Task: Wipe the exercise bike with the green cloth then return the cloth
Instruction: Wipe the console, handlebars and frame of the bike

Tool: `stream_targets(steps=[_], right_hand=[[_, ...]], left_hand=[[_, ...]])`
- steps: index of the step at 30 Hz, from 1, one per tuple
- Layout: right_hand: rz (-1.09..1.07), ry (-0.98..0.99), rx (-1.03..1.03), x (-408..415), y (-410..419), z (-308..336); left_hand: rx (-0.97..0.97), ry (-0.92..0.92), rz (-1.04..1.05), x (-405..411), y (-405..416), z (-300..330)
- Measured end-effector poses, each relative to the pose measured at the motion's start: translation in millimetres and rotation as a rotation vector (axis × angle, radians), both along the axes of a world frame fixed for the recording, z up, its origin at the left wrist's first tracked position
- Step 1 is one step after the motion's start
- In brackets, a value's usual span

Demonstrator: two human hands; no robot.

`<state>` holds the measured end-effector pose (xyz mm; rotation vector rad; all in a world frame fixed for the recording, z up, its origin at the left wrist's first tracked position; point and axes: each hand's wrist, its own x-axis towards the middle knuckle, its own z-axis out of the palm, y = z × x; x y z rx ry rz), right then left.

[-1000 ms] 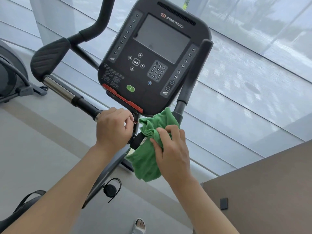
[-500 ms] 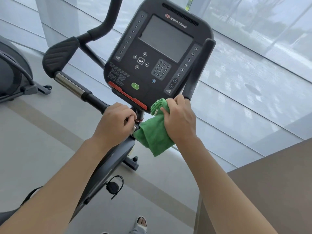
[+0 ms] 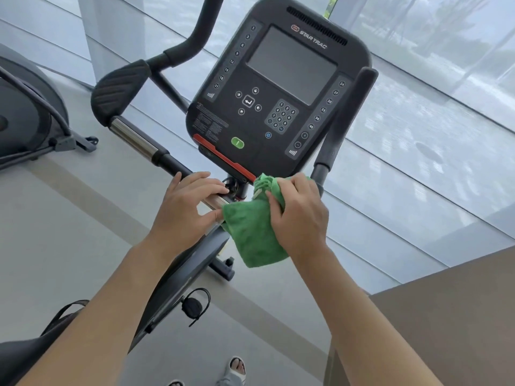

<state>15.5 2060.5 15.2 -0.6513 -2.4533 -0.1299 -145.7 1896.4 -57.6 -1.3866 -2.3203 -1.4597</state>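
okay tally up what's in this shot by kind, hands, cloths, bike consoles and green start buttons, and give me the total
Hands: 2, the left hand resting on the handlebar and the right hand gripping the cloth
Cloths: 1, the green cloth
Consoles: 1, the console
Green buttons: 1, the green button on the console
Total: 5

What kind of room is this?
Most likely a gym. There's an exercise bike with a Star Trac console and handlebar, plus another workout machine on the floor beside big windows.
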Motion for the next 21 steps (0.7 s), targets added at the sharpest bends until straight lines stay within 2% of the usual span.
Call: stream_targets(steps=[5, 10, 17, 21], right_hand=[[-0.052, -0.116, -0.024, -21.8, 12.5, 15.0], [0.061, -0.245, -0.053, -10.0, -5.2, 19.6], [0.214, -0.143, -0.238, 21.3, -28.4, 3.6], [0.211, -0.146, -0.123, 39.0, -38.9, -20.0]], left_hand=[[0.002, -0.03, 0.0, 0.5, -0.5, 2.1], [-0.016, -0.038, -0.023, 3.8, -3.5, 5.3], [-0.047, -0.055, -0.066, 0.6, -6.5, 5.9], [-0.055, -0.039, -0.052, 0.3, -4.4, 5.3]])
